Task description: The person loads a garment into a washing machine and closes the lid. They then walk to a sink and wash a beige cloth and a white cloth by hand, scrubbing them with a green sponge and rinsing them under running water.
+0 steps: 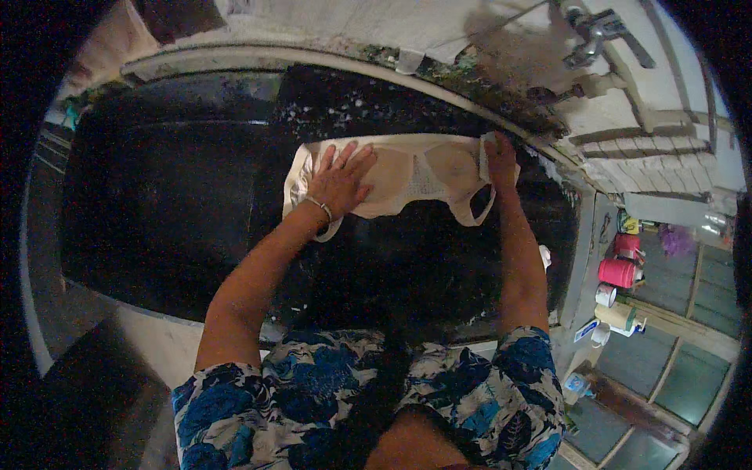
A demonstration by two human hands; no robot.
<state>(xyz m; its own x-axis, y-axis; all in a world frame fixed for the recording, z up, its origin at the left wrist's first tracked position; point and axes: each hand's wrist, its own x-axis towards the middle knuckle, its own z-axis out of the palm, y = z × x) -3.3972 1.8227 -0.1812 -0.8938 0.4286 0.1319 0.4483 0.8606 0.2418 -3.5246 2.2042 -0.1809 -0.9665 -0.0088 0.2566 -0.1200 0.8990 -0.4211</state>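
Observation:
A beige bra (388,170) lies spread across a dark, wet stone slab (376,258) before me. My left hand (342,179) rests flat on its left part, palm down with the fingers spread, and a bangle circles the wrist. At the bra's right end is my right hand (500,158), its fingers bent over the fabric beside a strap loop. Whether those fingers pinch the cloth is hard to make out.
Metal taps (596,41) stick out of the wall at the upper right. On a ledge at the right stand a pink container (617,274), a white cup (606,295) and several bottles, by a window with glass panes (634,364). A raised rim (329,59) runs along the slab's far side.

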